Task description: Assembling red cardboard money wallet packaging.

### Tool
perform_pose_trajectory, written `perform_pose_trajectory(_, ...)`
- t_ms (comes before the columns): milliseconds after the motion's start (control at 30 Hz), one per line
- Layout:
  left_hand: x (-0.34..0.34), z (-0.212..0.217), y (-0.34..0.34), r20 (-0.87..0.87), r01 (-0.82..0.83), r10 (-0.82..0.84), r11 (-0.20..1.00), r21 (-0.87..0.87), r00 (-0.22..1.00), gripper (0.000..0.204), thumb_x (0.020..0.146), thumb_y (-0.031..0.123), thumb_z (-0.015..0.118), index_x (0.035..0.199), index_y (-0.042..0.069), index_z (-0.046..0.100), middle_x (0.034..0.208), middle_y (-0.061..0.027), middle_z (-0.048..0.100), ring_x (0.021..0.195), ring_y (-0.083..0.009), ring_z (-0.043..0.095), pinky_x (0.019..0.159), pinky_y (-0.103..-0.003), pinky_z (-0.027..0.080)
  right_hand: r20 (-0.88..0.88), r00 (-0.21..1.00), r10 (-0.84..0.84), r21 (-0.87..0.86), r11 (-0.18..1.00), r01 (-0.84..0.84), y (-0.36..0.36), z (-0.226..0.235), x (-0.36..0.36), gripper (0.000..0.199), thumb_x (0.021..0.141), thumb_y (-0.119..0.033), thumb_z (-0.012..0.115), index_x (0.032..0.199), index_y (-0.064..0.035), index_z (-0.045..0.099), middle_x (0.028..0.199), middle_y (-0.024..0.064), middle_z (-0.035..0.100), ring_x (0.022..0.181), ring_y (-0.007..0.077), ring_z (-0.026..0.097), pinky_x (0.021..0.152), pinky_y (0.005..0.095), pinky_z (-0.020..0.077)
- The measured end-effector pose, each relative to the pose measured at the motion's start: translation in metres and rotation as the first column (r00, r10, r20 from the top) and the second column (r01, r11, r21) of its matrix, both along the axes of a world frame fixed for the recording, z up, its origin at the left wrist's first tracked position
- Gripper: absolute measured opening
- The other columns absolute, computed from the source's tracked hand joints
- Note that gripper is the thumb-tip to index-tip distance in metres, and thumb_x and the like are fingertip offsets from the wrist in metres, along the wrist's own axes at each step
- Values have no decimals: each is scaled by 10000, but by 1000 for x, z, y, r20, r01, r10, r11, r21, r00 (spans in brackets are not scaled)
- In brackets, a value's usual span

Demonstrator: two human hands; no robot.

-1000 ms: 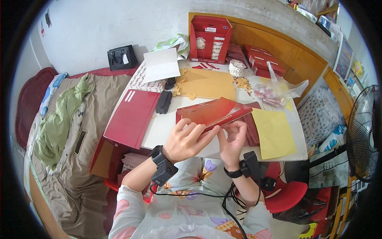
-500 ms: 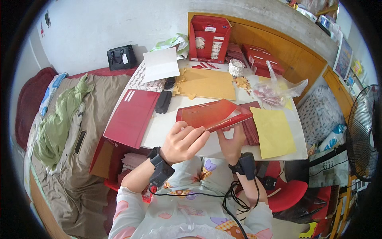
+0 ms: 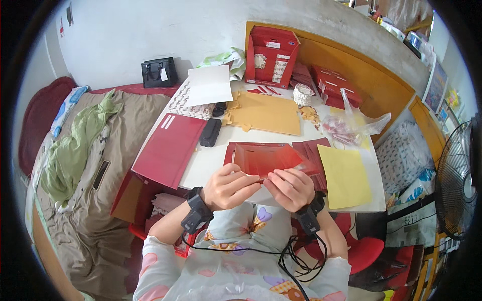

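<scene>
A flat red cardboard piece (image 3: 266, 156) with a glossy, lighter red face is held over the near middle of the white table. Its near edge is pinched by the closed fingers of my left hand (image 3: 231, 186). Close by on the same edge, my right hand (image 3: 291, 189) grips with fingers curled over the top. The two sets of fingertips almost meet. To the right, partly behind the piece, lies a stack of dark red cards (image 3: 312, 153). A yellow sheet (image 3: 345, 176) rests beside that stack.
Beyond the piece lies a tan board (image 3: 268, 113). Dark red panels (image 3: 168, 149) and a black case (image 3: 210, 132) are at left. Far back stand a red display box (image 3: 271, 57), a roll of white tape (image 3: 303, 95) and a clear plastic bag (image 3: 351, 123). A fan (image 3: 454, 180) stands right.
The red cardboard piece has turned from a tilt to nearly level and its near edge has come closer. My right hand has shifted from beneath it onto the near edge.
</scene>
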State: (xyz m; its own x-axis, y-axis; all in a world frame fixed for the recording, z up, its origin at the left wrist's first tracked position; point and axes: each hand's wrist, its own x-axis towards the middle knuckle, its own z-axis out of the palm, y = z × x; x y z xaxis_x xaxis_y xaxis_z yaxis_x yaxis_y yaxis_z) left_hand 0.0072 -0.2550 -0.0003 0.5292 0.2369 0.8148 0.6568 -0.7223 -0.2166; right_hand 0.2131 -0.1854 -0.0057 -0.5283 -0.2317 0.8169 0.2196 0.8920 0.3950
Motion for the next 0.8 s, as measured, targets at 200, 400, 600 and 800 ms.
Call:
perform_pose_trajectory(200,2,-7,-5,-36,15,-14,1000,17,999,175,691,63,612,858,29,650,898,-100,686,662,-143,621,619,-261,448,117,992,42,-11,999,-41,-1,-2,13,108,731,-52,715,821,-30,659,970,76,629,851,196,624,692,288,545)
perform_pose_trajectory(400,5,-29,-9,-93,38,-41,999,-36,995,148,701,73,632,842,29,626,938,-112,675,721,-150,636,665,-268,457,240,969,63,-90,995,-42,-10,-11,25,90,758,-25,685,814,28,640,965,147,649,886,236,653,762,314,572)
perform_pose_trajectory(600,4,-61,-13,-107,62,-74,992,-113,992,225,701,86,640,917,33,605,977,-106,653,780,-172,624,685,-281,469,405,911,81,-250,968,25,-22,-36,41,143,742,-40,649,872,18,636,1003,142,648,926,228,651,780,309,565)
perform_pose_trajectory(800,-1,-74,-23,-147,19,-51,976,-215,988,233,738,193,689,907,56,604,929,-62,616,826,-181,601,704,-292,471,352,933,71,-341,938,57,-22,-40,51,142,740,-74,684,857,-15,630,914,96,648,797,196,647,670,284,546)
